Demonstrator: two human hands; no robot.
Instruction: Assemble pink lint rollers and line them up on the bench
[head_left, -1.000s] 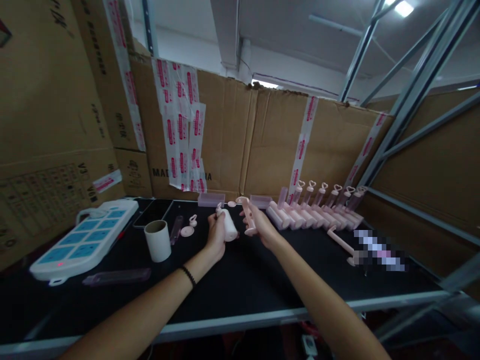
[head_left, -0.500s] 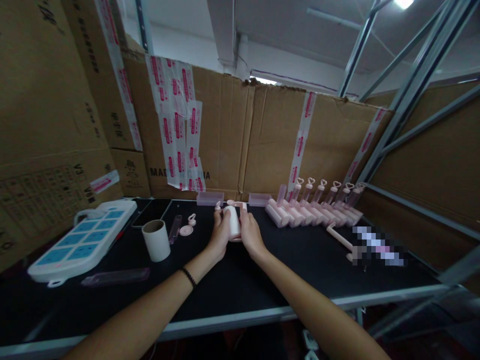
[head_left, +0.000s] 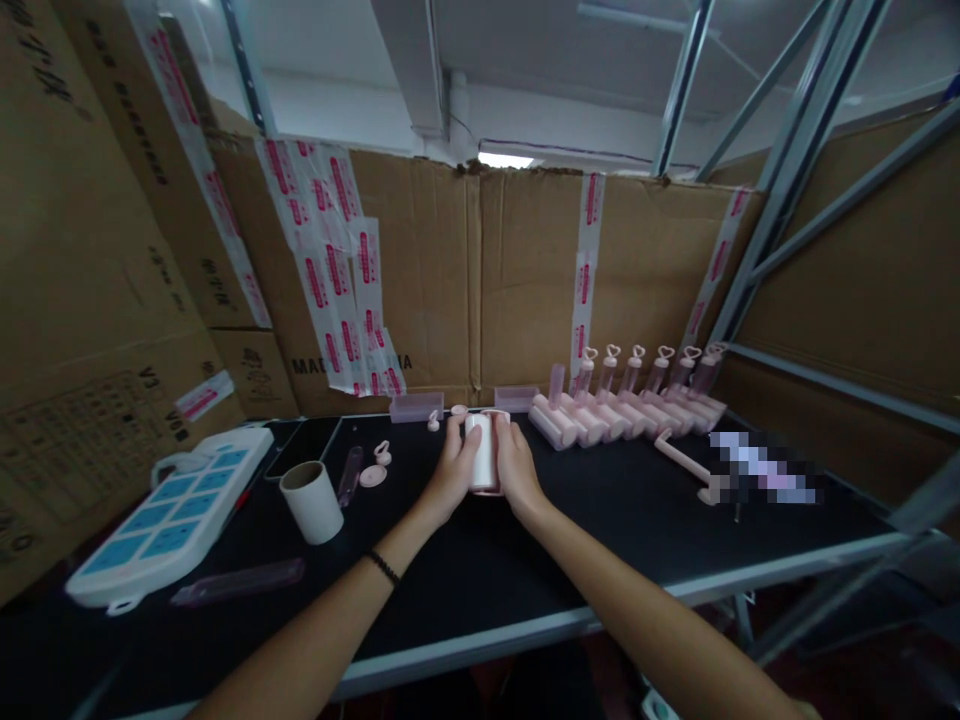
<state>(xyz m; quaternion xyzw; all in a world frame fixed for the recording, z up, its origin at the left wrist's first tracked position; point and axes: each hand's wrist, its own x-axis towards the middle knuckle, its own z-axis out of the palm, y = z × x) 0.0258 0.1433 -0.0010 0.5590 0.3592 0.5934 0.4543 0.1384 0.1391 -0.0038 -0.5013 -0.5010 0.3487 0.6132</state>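
Observation:
Near the middle of the black table (head_left: 480, 570), my left hand (head_left: 450, 470) is closed on a white cylinder (head_left: 482, 455) from the left side. My right hand (head_left: 519, 468) wraps round a pink casing (head_left: 495, 420) that lies against the cylinder's right side. The two parts touch, and the fingers hide much of the casing. Just beyond the hands lie a small pink heart-loop piece (head_left: 433, 420) and a pink disc (head_left: 459, 410). Another heart-loop piece (head_left: 382, 453) and disc (head_left: 373, 476) lie to the left.
A row of pink cylinders with clear tubes (head_left: 600, 415) stands at the back right. At left are a power strip (head_left: 176, 515), a white roll (head_left: 313, 503) and a clear pink tube (head_left: 238, 582). Cardboard walls (head_left: 525, 280) enclose the back.
The cylinder and the pink casing now sit side by side, closer together and more upright. The small heart-loop piece near my left hand now shows on the table, apart from the fingers.

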